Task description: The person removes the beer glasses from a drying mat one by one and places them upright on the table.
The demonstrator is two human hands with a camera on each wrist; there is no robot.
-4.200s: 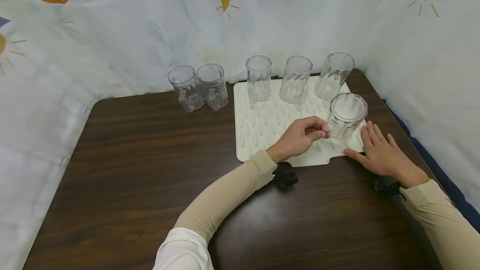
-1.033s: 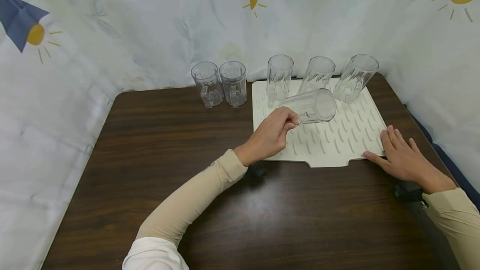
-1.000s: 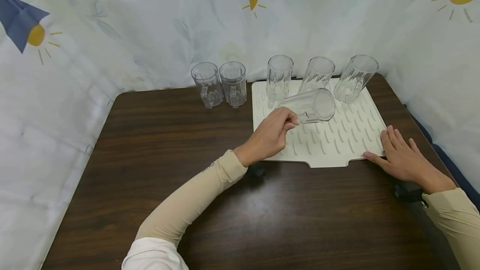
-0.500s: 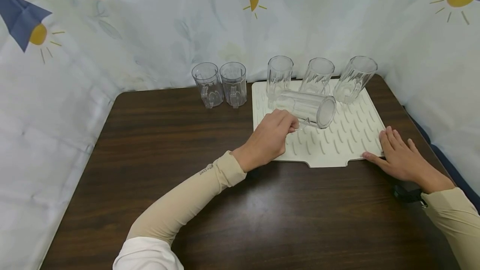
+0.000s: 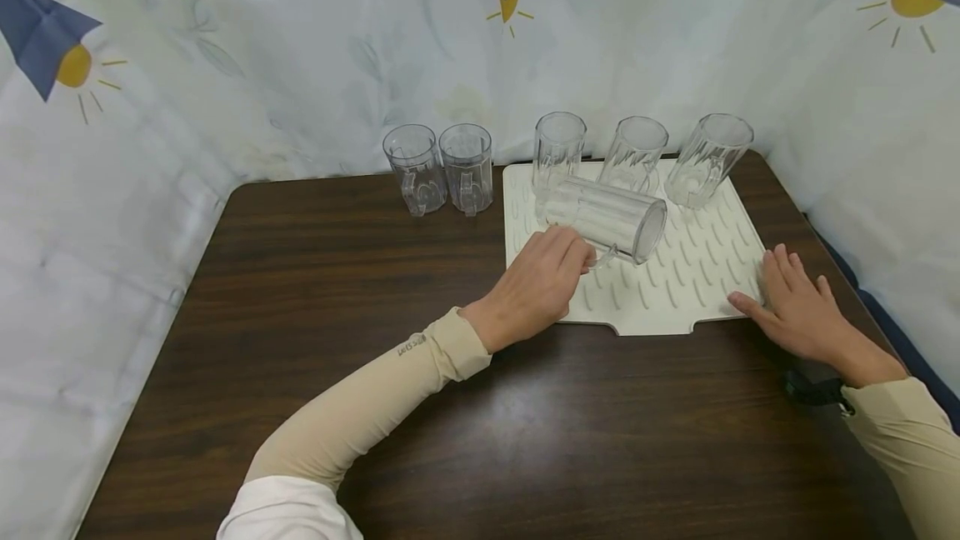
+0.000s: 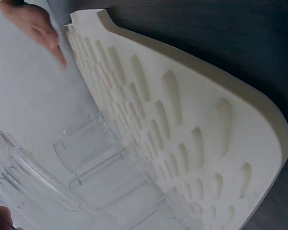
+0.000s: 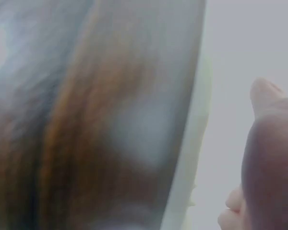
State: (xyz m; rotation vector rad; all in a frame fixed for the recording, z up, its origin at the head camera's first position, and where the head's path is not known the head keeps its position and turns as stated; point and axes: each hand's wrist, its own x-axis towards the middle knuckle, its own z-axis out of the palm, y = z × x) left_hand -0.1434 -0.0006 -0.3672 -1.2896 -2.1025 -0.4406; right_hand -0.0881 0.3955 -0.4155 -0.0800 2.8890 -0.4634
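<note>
One mug (image 5: pixel 606 217) tilts sideways over the mat (image 5: pixel 693 277), left hand (image 5: pixel 534 286) gripping its handle (image 5: pixel 607 257), right hand (image 5: pixel 806 315) spread nearby.

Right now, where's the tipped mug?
In the head view, the tipped mug is right of centre, held in the left hand, in front of the three standing mugs on the mat.

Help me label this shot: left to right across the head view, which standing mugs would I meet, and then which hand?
Left tabletop mug, right tabletop mug, left rear board mug, middle rear board mug, right rear board mug, right hand.
</note>
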